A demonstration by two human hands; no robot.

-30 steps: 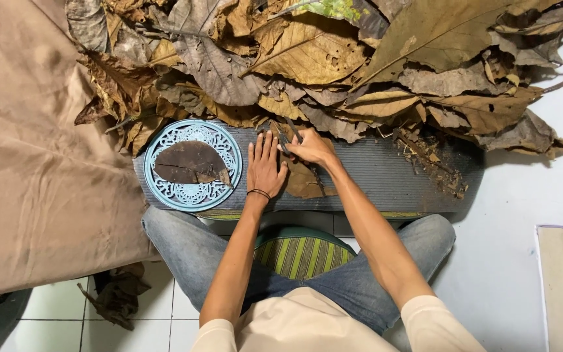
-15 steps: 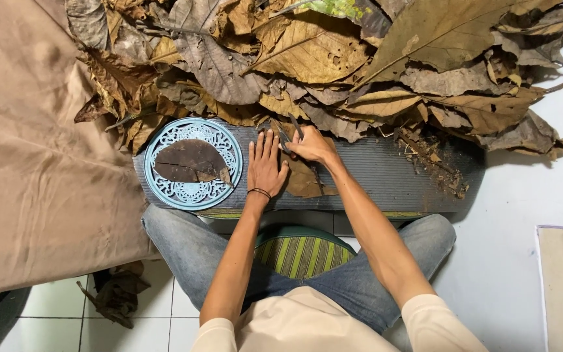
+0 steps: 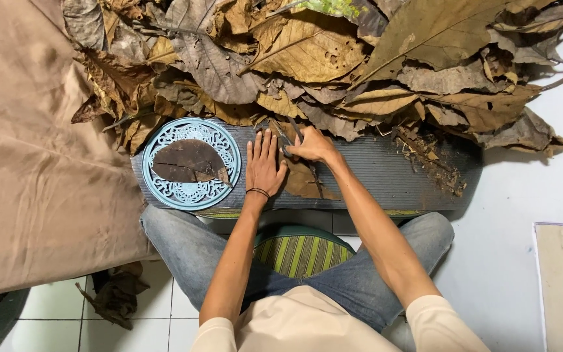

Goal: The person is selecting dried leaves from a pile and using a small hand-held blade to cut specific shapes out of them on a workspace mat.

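Head view: a dry brown leaf [image 3: 304, 179] is pinned flat on the grey mat [image 3: 386, 173] by the left hand [image 3: 264, 166], palm down and fingers spread. Dark scissors [image 3: 292, 138] are gripped in the right hand [image 3: 313, 146] at the leaf's upper edge, beside the leaf pile [image 3: 333, 58]. Cutting appears to be the step in hand. A trimmed dark leaf piece [image 3: 189, 161] is already laid on the blue openwork plate [image 3: 193, 192]. Steady pressure and a careful cut along the brittle leaf seem needed next.
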